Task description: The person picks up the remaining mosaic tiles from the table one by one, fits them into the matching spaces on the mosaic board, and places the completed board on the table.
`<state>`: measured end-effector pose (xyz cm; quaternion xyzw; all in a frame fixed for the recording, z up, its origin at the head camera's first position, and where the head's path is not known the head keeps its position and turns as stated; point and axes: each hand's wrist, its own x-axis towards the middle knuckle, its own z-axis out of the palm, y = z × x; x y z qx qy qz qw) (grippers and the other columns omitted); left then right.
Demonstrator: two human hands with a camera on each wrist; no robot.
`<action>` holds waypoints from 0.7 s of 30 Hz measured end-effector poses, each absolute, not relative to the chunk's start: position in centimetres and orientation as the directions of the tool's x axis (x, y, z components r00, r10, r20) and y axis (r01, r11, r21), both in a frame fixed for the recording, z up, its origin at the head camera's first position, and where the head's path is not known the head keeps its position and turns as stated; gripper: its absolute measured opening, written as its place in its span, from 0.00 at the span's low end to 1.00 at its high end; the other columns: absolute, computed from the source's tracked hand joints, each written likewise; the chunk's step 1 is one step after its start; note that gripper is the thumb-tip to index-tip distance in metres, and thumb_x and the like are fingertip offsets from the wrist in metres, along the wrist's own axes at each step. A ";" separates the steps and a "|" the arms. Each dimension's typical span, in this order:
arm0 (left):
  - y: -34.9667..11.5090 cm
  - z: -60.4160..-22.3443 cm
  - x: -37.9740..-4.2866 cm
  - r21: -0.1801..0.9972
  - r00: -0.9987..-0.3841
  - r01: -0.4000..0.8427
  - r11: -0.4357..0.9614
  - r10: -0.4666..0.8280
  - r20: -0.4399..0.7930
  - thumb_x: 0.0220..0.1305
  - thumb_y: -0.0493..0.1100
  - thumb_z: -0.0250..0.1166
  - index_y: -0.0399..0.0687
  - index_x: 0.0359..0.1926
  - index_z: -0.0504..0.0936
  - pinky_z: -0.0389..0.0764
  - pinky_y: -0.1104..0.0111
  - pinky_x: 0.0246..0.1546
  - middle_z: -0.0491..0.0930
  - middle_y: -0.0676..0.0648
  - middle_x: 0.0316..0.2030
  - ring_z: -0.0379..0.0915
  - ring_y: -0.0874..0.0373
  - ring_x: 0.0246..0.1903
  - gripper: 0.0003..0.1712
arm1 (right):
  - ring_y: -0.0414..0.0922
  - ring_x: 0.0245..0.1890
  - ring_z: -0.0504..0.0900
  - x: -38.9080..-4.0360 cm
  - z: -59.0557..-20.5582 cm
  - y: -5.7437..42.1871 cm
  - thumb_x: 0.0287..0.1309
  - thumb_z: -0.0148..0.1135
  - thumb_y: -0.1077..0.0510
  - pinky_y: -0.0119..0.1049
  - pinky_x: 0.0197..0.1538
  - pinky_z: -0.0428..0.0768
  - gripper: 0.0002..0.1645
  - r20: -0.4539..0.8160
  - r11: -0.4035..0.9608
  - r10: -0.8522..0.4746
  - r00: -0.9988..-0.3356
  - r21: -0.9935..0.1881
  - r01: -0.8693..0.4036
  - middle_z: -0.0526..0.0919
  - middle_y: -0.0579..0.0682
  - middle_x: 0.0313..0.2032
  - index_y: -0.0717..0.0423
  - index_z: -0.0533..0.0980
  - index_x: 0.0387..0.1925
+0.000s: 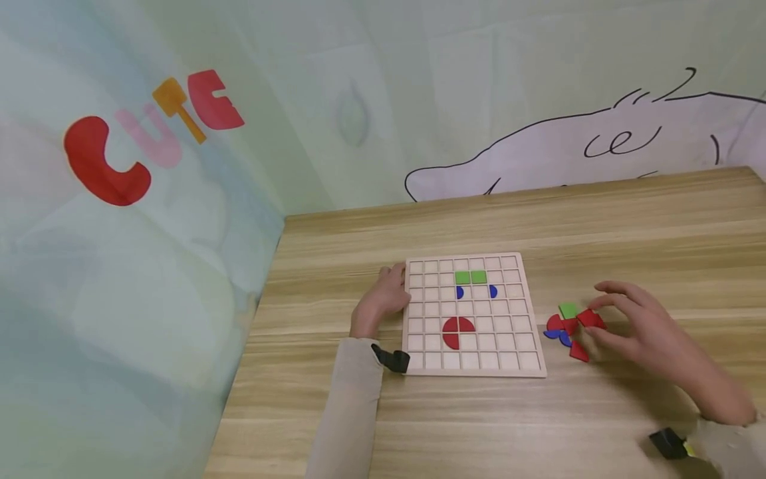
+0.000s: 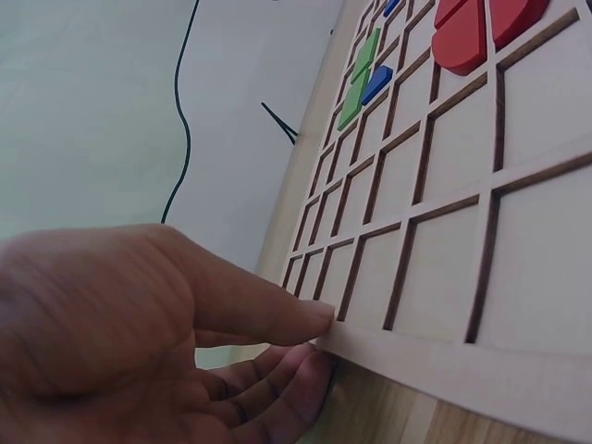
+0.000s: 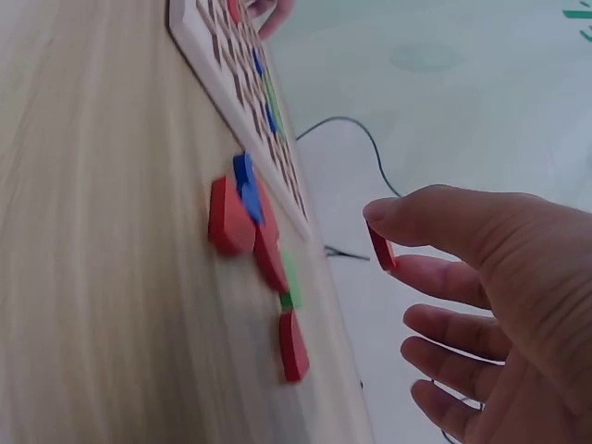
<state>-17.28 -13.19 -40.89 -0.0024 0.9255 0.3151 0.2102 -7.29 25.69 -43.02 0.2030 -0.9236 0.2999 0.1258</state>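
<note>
A square wooden grid board [image 1: 499,305] lies on the table. It holds two green squares [image 1: 471,277], two blue half-circles [image 1: 493,291] and three red quarter-circles [image 1: 451,324]. My left hand [image 1: 385,297] grips the board's left edge, the thumb on the rim [image 2: 444,384] and the fingers against the side. To the board's right, my right hand [image 1: 649,330] pinches a red piece [image 3: 380,248] between thumb and index finger, lifted above the table; its full outline is hidden. Below it lies a loose pile with red pieces [image 1: 578,352], blue half-circles [image 1: 565,338] and a green square [image 1: 568,311].
The wood-grain table [image 1: 479,426] meets a printed cloth backdrop [image 1: 335,100] along its back and left edges. Dark straps [image 1: 391,360] sit at both wrists.
</note>
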 end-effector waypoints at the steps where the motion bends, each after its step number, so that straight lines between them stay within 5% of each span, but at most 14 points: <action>1: -13.2 -40.9 -17.3 0.581 -0.912 -0.134 0.802 0.130 -0.390 0.60 0.30 0.48 0.47 0.74 0.53 0.61 0.56 0.64 0.55 0.38 0.67 0.56 0.47 0.63 0.40 | 0.60 0.53 0.67 -7.4 -42.9 25.5 0.36 0.77 0.64 0.48 0.58 0.68 0.22 0.347 0.740 -0.295 -0.890 -0.506 -0.443 0.72 0.60 0.54 0.54 0.78 0.37; 5: -13.2 -40.9 -17.3 0.579 -0.912 -0.131 0.804 0.132 -0.389 0.60 0.30 0.48 0.47 0.74 0.53 0.60 0.56 0.64 0.55 0.38 0.67 0.54 0.47 0.65 0.40 | 0.61 0.54 0.66 -7.7 -42.4 24.4 0.37 0.77 0.63 0.61 0.47 0.68 0.21 0.334 0.729 -0.284 -0.899 -0.533 -0.429 0.72 0.61 0.54 0.55 0.78 0.37; 21: -13.1 -40.8 -17.2 0.572 -0.913 -0.139 0.809 0.120 -0.391 0.60 0.30 0.49 0.48 0.74 0.53 0.61 0.56 0.64 0.54 0.39 0.68 0.56 0.47 0.64 0.40 | 0.60 0.54 0.69 -8.7 -41.5 20.2 0.37 0.77 0.59 0.61 0.52 0.66 0.20 0.387 0.726 -0.277 -0.879 -0.515 -0.456 0.75 0.60 0.52 0.55 0.76 0.34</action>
